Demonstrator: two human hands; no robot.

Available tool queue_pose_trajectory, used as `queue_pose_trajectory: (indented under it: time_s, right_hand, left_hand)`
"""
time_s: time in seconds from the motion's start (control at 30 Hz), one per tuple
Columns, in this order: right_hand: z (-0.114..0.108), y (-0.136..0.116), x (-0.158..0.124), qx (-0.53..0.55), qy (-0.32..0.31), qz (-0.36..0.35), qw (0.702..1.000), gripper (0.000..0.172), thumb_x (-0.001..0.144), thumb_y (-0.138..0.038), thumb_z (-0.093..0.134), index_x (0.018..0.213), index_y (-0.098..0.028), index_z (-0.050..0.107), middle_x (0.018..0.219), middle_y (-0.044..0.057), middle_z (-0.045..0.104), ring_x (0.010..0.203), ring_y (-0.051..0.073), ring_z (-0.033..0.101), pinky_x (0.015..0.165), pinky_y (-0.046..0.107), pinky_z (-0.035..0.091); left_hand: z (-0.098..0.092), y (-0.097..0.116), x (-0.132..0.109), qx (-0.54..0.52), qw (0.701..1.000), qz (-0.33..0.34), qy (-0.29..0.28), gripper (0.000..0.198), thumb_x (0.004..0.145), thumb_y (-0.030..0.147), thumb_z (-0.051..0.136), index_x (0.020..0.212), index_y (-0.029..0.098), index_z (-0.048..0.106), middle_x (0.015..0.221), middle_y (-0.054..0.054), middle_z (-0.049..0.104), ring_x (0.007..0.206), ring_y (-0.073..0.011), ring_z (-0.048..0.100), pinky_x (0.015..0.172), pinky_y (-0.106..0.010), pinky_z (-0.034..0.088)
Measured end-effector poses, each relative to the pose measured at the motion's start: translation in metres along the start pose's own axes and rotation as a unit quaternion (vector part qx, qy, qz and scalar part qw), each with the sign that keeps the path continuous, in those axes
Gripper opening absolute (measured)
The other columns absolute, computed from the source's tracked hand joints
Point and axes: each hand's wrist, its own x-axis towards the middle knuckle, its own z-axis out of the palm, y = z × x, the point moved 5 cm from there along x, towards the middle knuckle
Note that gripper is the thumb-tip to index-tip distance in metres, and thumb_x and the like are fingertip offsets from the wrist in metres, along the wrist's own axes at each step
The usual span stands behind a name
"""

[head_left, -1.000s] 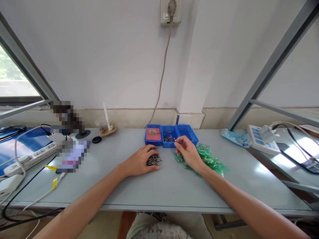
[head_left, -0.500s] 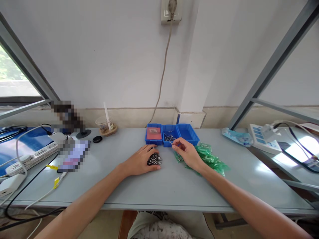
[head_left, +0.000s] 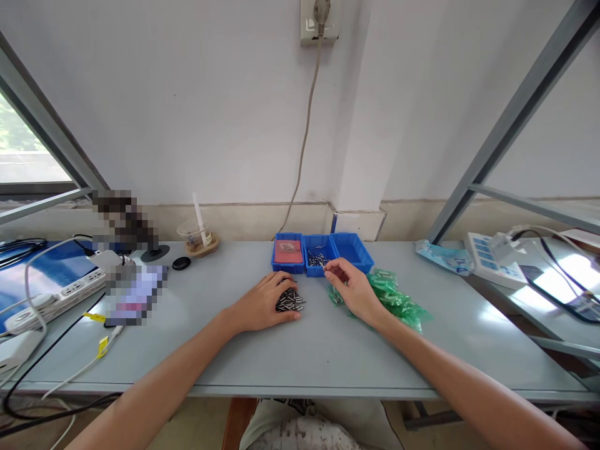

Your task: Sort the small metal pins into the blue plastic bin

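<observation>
My left hand point(head_left: 262, 305) lies on the grey table point(head_left: 309, 350), fingers curled over a heap of small dark metal pins point(head_left: 290, 300). My right hand point(head_left: 352, 289) hovers just in front of the middle blue bin point(head_left: 317, 257), thumb and forefinger pinched on a small metal pin. That bin holds several similar pins. Under and beside my right wrist lies a pile of small green plastic bags point(head_left: 394, 300). The left blue bin point(head_left: 287, 254) holds a reddish pad, while the right blue bin point(head_left: 354, 250) looks empty.
White power strips point(head_left: 56, 294) and cables crowd the left end, beside a blurred object point(head_left: 135, 290), a black disc point(head_left: 180, 263) and a plastic cup with a straw point(head_left: 197, 234). A blue packet point(head_left: 443, 257) and another power strip point(head_left: 494, 262) lie at the right.
My right hand has drifted a little left, towards the front of the middle bin, keeping its pinch. My left hand has stayed on the pins.
</observation>
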Motion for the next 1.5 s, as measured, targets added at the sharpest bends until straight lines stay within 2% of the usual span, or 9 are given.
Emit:
queue_pose_trajectory:
  time_s: [0.2, 0.37, 0.57, 0.7, 0.8, 0.93, 1.07, 1.23, 1.5]
  right_hand:
    - [0.002, -0.014, -0.006, -0.083, -0.014, -0.063, 0.994, 0.018, 0.099, -0.042, 0.065, 0.094, -0.025, 0.069, 0.094, 0.005, 0.065, 0.081, 0.021, 0.060, 0.075, 0.035, 0.050]
    - [0.008, 0.003, -0.003, 0.053, -0.030, 0.066, 0.996, 0.041, 0.097, -0.062, 0.063, 0.083, -0.023, 0.060, 0.064, -0.004, 0.052, 0.053, 0.014, 0.046, 0.050, 0.027, 0.038]
    - [0.001, 0.014, 0.003, 0.178, 0.015, 0.157, 0.971, 0.046, 0.092, -0.067, 0.066, 0.095, -0.022, 0.066, 0.071, -0.003, 0.059, 0.044, 0.009, 0.041, 0.041, 0.024, 0.030]
    - [-0.001, 0.011, 0.004, 0.120, 0.002, 0.107, 0.987, 0.044, 0.097, -0.060, 0.063, 0.124, -0.026, 0.068, 0.088, 0.002, 0.070, 0.054, 0.013, 0.052, 0.046, 0.026, 0.040]
    - [0.005, -0.001, -0.001, -0.023, -0.035, -0.004, 0.999, 0.027, 0.101, -0.048, 0.064, 0.110, -0.026, 0.076, 0.096, 0.005, 0.073, 0.075, 0.020, 0.063, 0.069, 0.035, 0.054]
    - [0.025, -0.020, -0.016, -0.133, -0.168, -0.166, 0.963, 0.018, 0.102, -0.033, 0.064, 0.112, -0.030, 0.079, 0.122, 0.008, 0.072, 0.112, 0.029, 0.063, 0.103, 0.049, 0.050]
    - [0.034, -0.029, -0.027, -0.143, -0.242, -0.209, 0.937, 0.029, 0.102, -0.018, 0.059, 0.118, -0.033, 0.078, 0.140, 0.005, 0.068, 0.135, 0.030, 0.053, 0.115, 0.053, 0.043]
    - [0.035, -0.027, -0.028, -0.165, -0.259, -0.212, 0.928, 0.026, 0.104, -0.022, 0.060, 0.124, -0.029, 0.075, 0.135, 0.006, 0.070, 0.135, 0.029, 0.051, 0.116, 0.051, 0.041]
    - [0.037, -0.014, -0.023, -0.185, -0.233, -0.206, 0.932, 0.011, 0.103, -0.026, 0.067, 0.110, -0.026, 0.075, 0.116, 0.007, 0.073, 0.113, 0.027, 0.057, 0.102, 0.044, 0.048]
  left_hand:
    - [0.000, 0.001, -0.001, 0.000, 1.000, -0.002, 0.003, 0.050, 0.096, 0.062, 0.068, 0.130, 0.026, 0.061, 0.136, -0.010, 0.058, 0.126, -0.0302, 0.058, 0.111, -0.047, 0.049]
    - [0.001, -0.001, 0.000, 0.005, 1.000, -0.005, -0.001, 0.052, 0.096, 0.064, 0.068, 0.131, 0.026, 0.061, 0.137, -0.010, 0.057, 0.128, -0.0308, 0.057, 0.112, -0.047, 0.048]
    - [0.002, -0.002, 0.000, 0.008, 1.000, -0.014, -0.011, 0.057, 0.096, 0.065, 0.067, 0.137, 0.026, 0.058, 0.142, -0.011, 0.055, 0.130, -0.0316, 0.055, 0.113, -0.049, 0.047]
    - [0.004, -0.005, -0.001, 0.010, 0.999, -0.032, -0.010, 0.073, 0.094, 0.069, 0.067, 0.149, 0.025, 0.050, 0.148, -0.013, 0.052, 0.134, -0.0342, 0.053, 0.115, -0.052, 0.046]
    - [0.005, -0.005, -0.002, 0.012, 0.999, -0.034, -0.002, 0.077, 0.093, 0.070, 0.067, 0.152, 0.025, 0.047, 0.149, -0.013, 0.051, 0.137, -0.0349, 0.050, 0.117, -0.053, 0.044]
    - [0.004, -0.004, -0.001, 0.016, 0.999, -0.030, 0.000, 0.069, 0.095, 0.067, 0.066, 0.147, 0.024, 0.052, 0.141, -0.012, 0.056, 0.130, -0.0336, 0.054, 0.111, -0.051, 0.047]
    - [0.004, -0.005, 0.000, 0.012, 1.000, -0.029, 0.004, 0.054, 0.099, 0.062, 0.064, 0.137, 0.023, 0.057, 0.133, -0.011, 0.058, 0.121, -0.0306, 0.056, 0.107, -0.048, 0.049]
    - [0.006, -0.007, 0.001, 0.011, 0.999, -0.030, 0.005, 0.041, 0.103, 0.057, 0.060, 0.127, 0.023, 0.060, 0.125, -0.009, 0.059, 0.115, -0.0286, 0.057, 0.102, -0.046, 0.050]
    - [0.006, -0.006, 0.001, 0.007, 1.000, -0.013, 0.015, 0.025, 0.108, 0.047, 0.057, 0.116, 0.023, 0.061, 0.118, -0.006, 0.061, 0.109, -0.0251, 0.057, 0.100, -0.042, 0.048]
